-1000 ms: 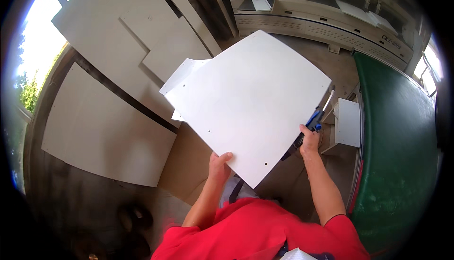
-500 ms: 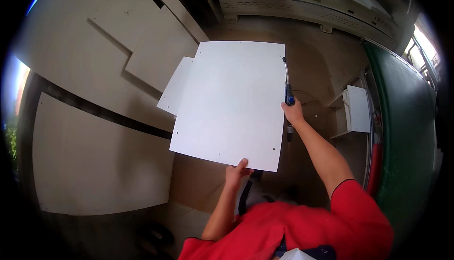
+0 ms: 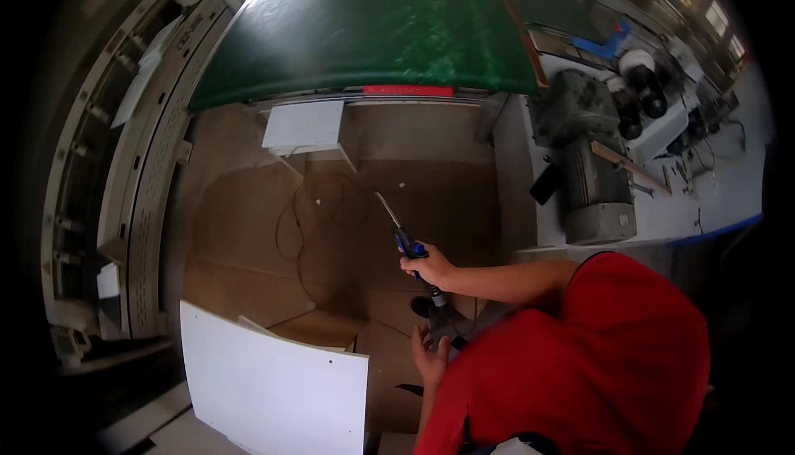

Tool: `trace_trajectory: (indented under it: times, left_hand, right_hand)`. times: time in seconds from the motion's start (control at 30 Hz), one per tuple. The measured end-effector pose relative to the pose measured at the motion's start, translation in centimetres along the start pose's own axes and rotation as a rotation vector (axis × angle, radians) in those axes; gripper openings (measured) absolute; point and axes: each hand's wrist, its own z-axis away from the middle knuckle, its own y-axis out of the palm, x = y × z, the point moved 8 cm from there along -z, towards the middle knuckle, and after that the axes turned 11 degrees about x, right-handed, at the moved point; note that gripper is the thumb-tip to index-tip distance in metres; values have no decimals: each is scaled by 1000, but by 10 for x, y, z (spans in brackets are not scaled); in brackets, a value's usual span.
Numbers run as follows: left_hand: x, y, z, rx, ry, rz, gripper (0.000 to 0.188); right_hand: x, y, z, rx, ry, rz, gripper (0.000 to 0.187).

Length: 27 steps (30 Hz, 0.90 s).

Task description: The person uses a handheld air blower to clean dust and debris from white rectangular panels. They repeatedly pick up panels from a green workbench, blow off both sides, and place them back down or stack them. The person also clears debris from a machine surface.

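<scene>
My right hand (image 3: 432, 265) is closed around the grip of an air blow gun (image 3: 404, 240), black and blue with a long metal nozzle pointing up and to the left. A hose fitting shows below that hand. Lower down, close to my body, my left hand (image 3: 431, 362) is raised with its fingers apart and nothing in it. To its left lies a large white panel (image 3: 273, 389) with small drilled holes along its edges. A gap separates that hand from the panel, whose lower part runs out of view.
A green-topped table (image 3: 364, 33) stands ahead, with a small white bench-like piece (image 3: 305, 124) before it. A thin hose (image 3: 300, 240) loops over the brown floor covering. At right, a white workbench (image 3: 729, 182) carries a grey motor (image 3: 598, 190); a long machine (image 3: 153, 182) stands left.
My view has swung right, toward the green table. My left hand has let go of the white panel, which now sits at lower left. The blow gun remains in my right hand.
</scene>
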Motion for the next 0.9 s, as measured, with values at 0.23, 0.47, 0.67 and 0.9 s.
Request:
trace_trajectory:
  times: [0.23, 0.47, 0.67, 0.9]
  left_hand:
    - [-106, 229, -26, 824, 53, -327, 57]
    - [-147, 510, 1, 902, 848, -918, 41]
    - [-155, 669, -40, 741, 1190, -1139, 34]
    - [-144, 721, -39, 395, 1185, -1368, 42]
  right_hand:
    - [81, -183, 225, -493, -328, -479, 27]
    - [29, -365, 503, -846, -408, -361, 39]
    - [-67, -455, 697, -1020, -245, -415, 40]
    - [-124, -556, 826, -1187, -312, -570, 32]
